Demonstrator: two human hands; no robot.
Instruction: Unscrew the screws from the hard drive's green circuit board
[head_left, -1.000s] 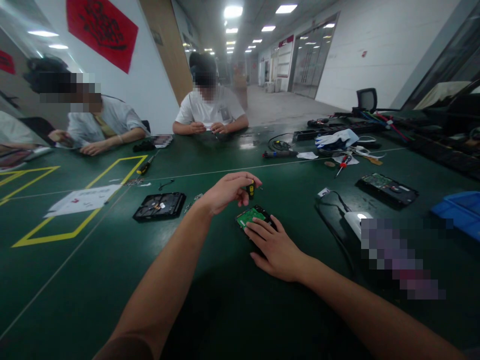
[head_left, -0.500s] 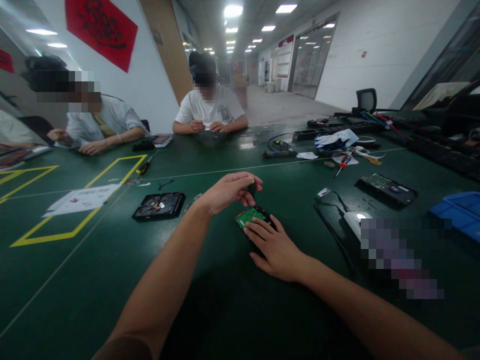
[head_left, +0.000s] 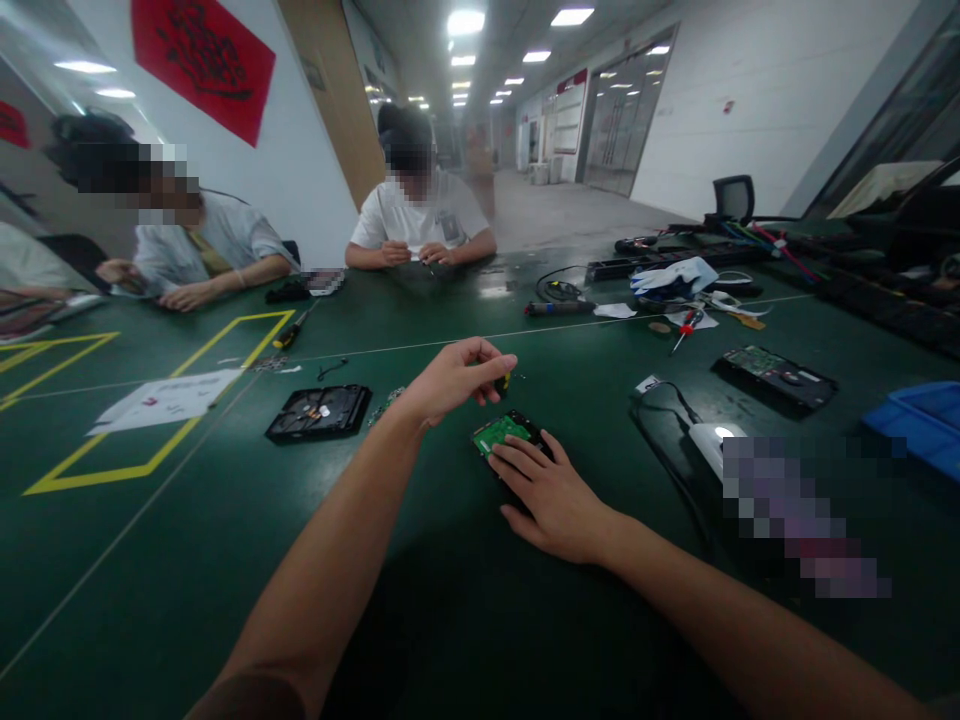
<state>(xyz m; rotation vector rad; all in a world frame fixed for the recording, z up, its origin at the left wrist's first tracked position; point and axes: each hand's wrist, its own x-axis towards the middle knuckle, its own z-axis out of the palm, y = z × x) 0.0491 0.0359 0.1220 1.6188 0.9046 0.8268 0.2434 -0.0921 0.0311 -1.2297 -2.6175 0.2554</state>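
Note:
A hard drive (head_left: 504, 434) with its green circuit board facing up lies on the green table (head_left: 187, 560) in front of me. My right hand (head_left: 551, 495) lies flat on its near side, fingers spread over the board. My left hand (head_left: 454, 382) hovers just above the drive's far edge, fingers pinched round a small black and yellow screwdriver (head_left: 504, 380) that points down at the drive.
An opened black drive (head_left: 319, 411) lies to the left, next to small loose parts. Another drive (head_left: 774, 374) sits at right, near a black cable, a white device and a blue bin (head_left: 919, 420). Two people sit across the table. Tools and cables lie at the back right.
My left hand has shifted slightly up and turned around the screwdriver handle. My right hand and the drive have stayed put.

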